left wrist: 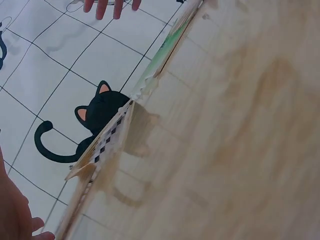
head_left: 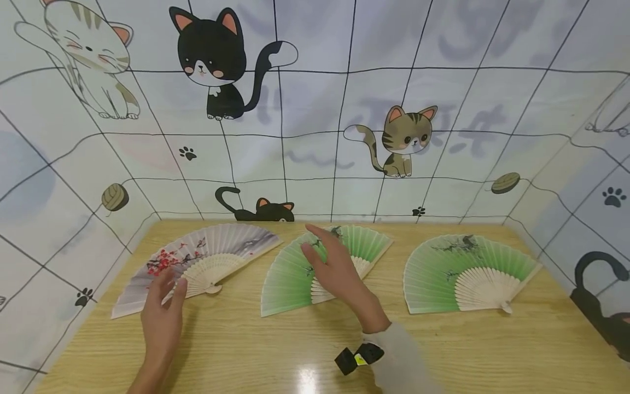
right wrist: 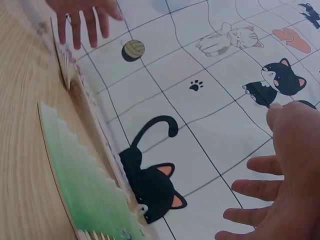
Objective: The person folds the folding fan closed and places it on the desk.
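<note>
Three open folding fans lie spread in a row on the wooden table. The left one is a pale grey-lilac fan (head_left: 221, 241) with red blossoms. In the middle lies a green fan (head_left: 283, 284) with dark printed branches, partly covered by my right hand (head_left: 337, 271). A similar green fan (head_left: 440, 273) lies to the right. My left hand (head_left: 162, 317) is over the near edge of the blossom fan, fingers loosely bent and holding nothing. Above the middle fan, the right hand has its fingers loosely extended, with nothing held. Both wrist views show the hands raised off the table.
The light wooden table (head_left: 246, 350) meets a backdrop (head_left: 315, 109) printed with cats and grid lines behind the fans. Side panels rise at left and right. A small black device (head_left: 351, 358) sits by the right sleeve (head_left: 401, 355).
</note>
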The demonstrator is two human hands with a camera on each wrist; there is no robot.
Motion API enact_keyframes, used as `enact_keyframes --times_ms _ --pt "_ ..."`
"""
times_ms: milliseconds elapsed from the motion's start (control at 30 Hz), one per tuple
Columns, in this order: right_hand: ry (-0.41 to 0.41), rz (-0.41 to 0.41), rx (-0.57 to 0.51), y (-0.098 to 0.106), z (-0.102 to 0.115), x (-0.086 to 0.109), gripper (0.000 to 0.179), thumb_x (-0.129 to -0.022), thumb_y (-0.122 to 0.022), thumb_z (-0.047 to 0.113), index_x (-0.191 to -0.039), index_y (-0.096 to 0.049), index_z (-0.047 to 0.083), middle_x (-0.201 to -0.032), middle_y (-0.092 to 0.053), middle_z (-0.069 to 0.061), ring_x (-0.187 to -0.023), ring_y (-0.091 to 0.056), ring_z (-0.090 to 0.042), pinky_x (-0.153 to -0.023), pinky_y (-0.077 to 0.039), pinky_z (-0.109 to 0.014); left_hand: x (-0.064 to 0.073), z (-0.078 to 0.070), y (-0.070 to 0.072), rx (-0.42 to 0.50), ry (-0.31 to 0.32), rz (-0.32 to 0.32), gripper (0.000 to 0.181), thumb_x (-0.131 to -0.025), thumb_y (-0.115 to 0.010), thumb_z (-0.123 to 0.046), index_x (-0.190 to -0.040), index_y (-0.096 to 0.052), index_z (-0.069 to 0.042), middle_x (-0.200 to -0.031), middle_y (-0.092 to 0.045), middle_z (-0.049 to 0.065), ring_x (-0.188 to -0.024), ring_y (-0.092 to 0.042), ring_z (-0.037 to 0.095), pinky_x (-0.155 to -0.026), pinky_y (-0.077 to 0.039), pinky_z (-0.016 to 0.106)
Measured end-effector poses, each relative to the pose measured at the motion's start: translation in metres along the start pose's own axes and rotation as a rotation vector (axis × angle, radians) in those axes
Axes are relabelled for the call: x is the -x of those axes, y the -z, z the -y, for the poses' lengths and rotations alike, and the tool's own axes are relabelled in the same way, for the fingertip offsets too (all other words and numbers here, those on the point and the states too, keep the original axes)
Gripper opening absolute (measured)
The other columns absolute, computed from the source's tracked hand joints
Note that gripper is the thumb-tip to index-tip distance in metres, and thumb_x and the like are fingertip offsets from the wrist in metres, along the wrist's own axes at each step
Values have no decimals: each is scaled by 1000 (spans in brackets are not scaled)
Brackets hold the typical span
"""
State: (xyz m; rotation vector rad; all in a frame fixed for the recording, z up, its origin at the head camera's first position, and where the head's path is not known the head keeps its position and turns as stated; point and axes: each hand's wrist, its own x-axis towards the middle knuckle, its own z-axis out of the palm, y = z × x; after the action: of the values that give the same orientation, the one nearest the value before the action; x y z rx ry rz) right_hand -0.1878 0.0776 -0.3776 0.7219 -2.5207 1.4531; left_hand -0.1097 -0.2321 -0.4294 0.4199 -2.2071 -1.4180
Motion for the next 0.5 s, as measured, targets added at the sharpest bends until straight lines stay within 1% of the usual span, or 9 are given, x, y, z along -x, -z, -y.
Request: enact_keyframes --times_ms 67,100,167,233,300,367,400,433,500 --pt "-19 6 -65 -7 2 -2 51 -103 -41 40 -145 -39 12 -146 -41 -6 -136 -33 -26 -109 -33 -51 2 2 -3 9 4 -23 46 -99 -53 -28 -139 -45 -5 -135 -49 12 -119 -47 16 -84 -39 8" --pt "-31 12 -99 -11 4 -3 51 -103 -40 41 -145 -39 12 -146 -41 -7 -135 -35 -27 -108 -36 -51 4 4 -5 12 6 -37 45 -99 -54 -28 -137 -47 -5 -133 -50 12 -116 -48 12 -82 -39 7" --pt "-53 27 -163 -19 6 -5 52 -103 -39 42 -146 -39 12 -146 -41 -7 -134 -37 -26 -106 -39 -48 6 6 -7 32 7 -75 42 -99 -54 -27 -133 -50 -3 -130 -52 11 -110 -48 5 -79 -39 7" --pt "-79 34 -219 -27 9 -7 54 -102 -40 44 -146 -37 12 -145 -42 -9 -132 -39 -25 -104 -43 -45 9 7 -10 55 4 -133 41 -99 -54 -27 -130 -52 -1 -126 -54 9 -107 -47 2 -77 -39 8" --pt "-101 24 -252 -36 11 -9 56 -101 -41 46 -146 -36 13 -143 -44 -10 -130 -42 -25 -103 -44 -45 10 9 -11 79 9 -196 40 -99 -54 -27 -128 -54 0 -123 -54 5 -104 -47 2 -76 -39 9" --pt "-129 9 -272 -45 14 -12 57 -101 -41 47 -146 -35 13 -141 -46 -10 -128 -44 -25 -103 -43 -46 12 10 -11 138 46 -235 40 -99 -54 -29 -127 -55 -1 -118 -55 1 -101 -49 5 -75 -42 10" --pt "-146 3 -292 -50 15 -13 57 -101 -41 46 -146 -35 12 -140 -47 -11 -127 -46 -26 -102 -43 -48 13 11 -11 163 75 -246 39 -98 -55 -30 -126 -56 -2 -116 -55 -2 -99 -51 6 -74 -43 9" --pt "-164 2 -320 -55 17 -14 56 -102 -41 45 -146 -34 11 -139 -47 -13 -126 -47 -27 -101 -44 -49 14 11 -11 184 105 -251 38 -98 -55 -32 -125 -57 -5 -114 -55 -4 -96 -53 7 -73 -44 9" --pt "-220 3 -414 -64 19 -15 55 -102 -42 42 -146 -33 11 -139 -47 -13 -124 -48 -29 -100 -46 -49 15 13 -11 235 149 -251 35 -97 -56 -34 -121 -58 -9 -111 -55 -5 -89 -56 9 -71 -46 9"
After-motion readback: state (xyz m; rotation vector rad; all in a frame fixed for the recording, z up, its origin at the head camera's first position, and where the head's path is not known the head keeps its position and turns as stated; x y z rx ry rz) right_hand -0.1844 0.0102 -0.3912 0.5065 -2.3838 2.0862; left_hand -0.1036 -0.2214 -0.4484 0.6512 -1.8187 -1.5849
